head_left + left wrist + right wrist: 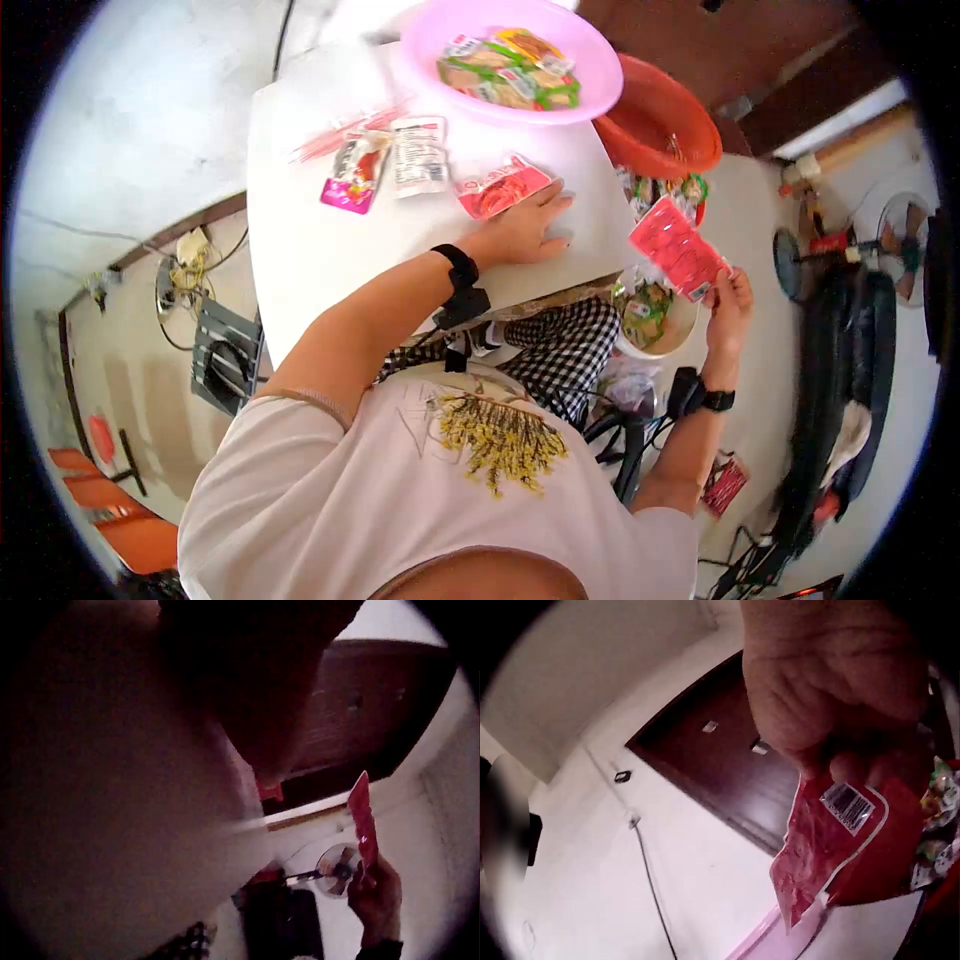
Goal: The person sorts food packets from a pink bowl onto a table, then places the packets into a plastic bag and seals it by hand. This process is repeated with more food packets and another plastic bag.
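Observation:
My right hand [730,312] pinches a flat red plastic packet [680,248] by its lower corner, off the table's right side. A barcode shows on that red packet [810,844] in the right wrist view, close to the curled fingers. My left hand [522,230] rests on the white table [290,240] with fingers spread, its fingertips beside a red printed food packet [503,187]. Left of that lie a white packet with printed text [420,157] and a pink-and-black packet [354,172]. The left wrist view is mostly dark.
A pink basin [412,50] holding green packets stands at the table's far edge, beside a red basin [702,130]. Below the table's right edge is a white bucket [678,338] with green packets. Thin pink strips [335,137] lie at the table's upper left.

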`<action>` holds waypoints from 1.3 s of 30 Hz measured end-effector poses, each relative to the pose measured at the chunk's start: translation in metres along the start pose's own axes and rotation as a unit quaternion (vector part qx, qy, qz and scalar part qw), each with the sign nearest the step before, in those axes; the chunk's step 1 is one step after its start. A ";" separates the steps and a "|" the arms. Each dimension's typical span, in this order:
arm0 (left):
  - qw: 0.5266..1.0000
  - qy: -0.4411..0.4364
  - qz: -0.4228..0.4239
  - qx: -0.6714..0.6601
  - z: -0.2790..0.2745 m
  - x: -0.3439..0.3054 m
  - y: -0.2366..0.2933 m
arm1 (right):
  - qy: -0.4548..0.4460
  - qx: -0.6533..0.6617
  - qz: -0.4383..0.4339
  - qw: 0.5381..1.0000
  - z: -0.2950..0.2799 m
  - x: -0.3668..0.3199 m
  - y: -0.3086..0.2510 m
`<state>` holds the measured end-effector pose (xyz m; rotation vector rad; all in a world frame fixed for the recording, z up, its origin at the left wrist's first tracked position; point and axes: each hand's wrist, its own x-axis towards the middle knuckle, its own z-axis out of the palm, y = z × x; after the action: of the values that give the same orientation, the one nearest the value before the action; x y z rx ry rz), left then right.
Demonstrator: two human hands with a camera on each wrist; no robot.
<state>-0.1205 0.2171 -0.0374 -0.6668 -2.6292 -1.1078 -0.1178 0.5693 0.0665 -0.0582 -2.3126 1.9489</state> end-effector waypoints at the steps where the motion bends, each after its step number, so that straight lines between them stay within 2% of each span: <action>1: 0.999 0.026 -0.013 -0.037 -0.006 -0.002 0.002 | -0.021 -0.015 -0.012 1.000 0.015 -0.006 -0.013; 4: 0.992 0.081 -0.046 -0.080 -0.022 -0.015 0.006 | -0.094 -0.025 -0.023 0.995 0.052 -0.020 -0.037; 5: 0.990 0.094 -0.058 -0.084 -0.025 -0.022 0.007 | -0.089 -0.033 -0.045 0.994 0.066 -0.023 -0.040; 8: 0.998 -0.027 -0.012 -0.061 -0.054 -0.059 0.019 | -0.077 -0.081 -0.104 0.988 0.100 -0.027 -0.051; 9: 0.998 -0.039 -0.009 -0.048 -0.059 -0.074 0.020 | -0.072 -0.115 -0.156 0.978 0.109 -0.027 -0.050; 12: 0.998 -0.055 -0.010 -0.019 -0.075 -0.118 0.024 | -0.066 -0.231 -0.319 0.917 0.131 -0.018 -0.037; 15: 0.999 -0.029 -0.031 -0.018 -0.096 -0.155 0.029 | -0.054 -0.287 -0.428 0.855 0.170 -0.025 -0.036; 17: 0.999 -0.010 -0.031 -0.022 -0.104 -0.170 0.028 | -0.077 -0.282 -0.481 0.827 0.200 -0.028 -0.015; 19: 0.999 0.000 -0.037 -0.021 -0.118 -0.179 0.030 | -0.178 -0.340 -0.447 0.808 0.224 -0.044 0.005; 22: 0.998 0.039 -0.045 0.004 -0.149 -0.184 0.023 | -0.245 -0.325 -0.331 0.851 0.238 -0.064 0.007; 24: 0.994 0.081 -0.049 0.053 -0.175 -0.187 0.003 | -0.234 -0.321 -0.303 0.866 0.240 -0.060 0.011; 25: 0.989 0.053 -0.120 0.072 -0.191 -0.186 -0.004 | -0.229 -0.319 -0.288 0.873 0.239 -0.056 0.015; 28: 0.971 0.103 -0.143 0.163 -0.232 -0.177 -0.040 | -0.176 -0.305 -0.286 0.891 0.239 -0.043 0.045; 30: 0.953 0.149 -0.158 0.213 -0.247 -0.169 -0.069 | -0.162 -0.313 -0.314 0.882 0.240 -0.043 0.060; 33: 0.925 0.164 -0.186 0.286 -0.264 -0.149 -0.103 | -0.163 -0.328 -0.298 0.882 0.242 -0.047 0.057; 36: 0.903 0.171 -0.176 0.353 -0.266 -0.130 -0.127 | -0.162 -0.320 -0.294 0.886 0.243 -0.047 0.054; 39: 0.891 0.161 -0.201 0.374 -0.264 -0.118 -0.144 | -0.165 -0.318 -0.285 0.889 0.241 -0.049 0.052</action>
<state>-0.0823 -0.0990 0.0140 0.2131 -2.6296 -0.1620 -0.0986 0.3374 -0.0281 0.8495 -2.6496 0.9328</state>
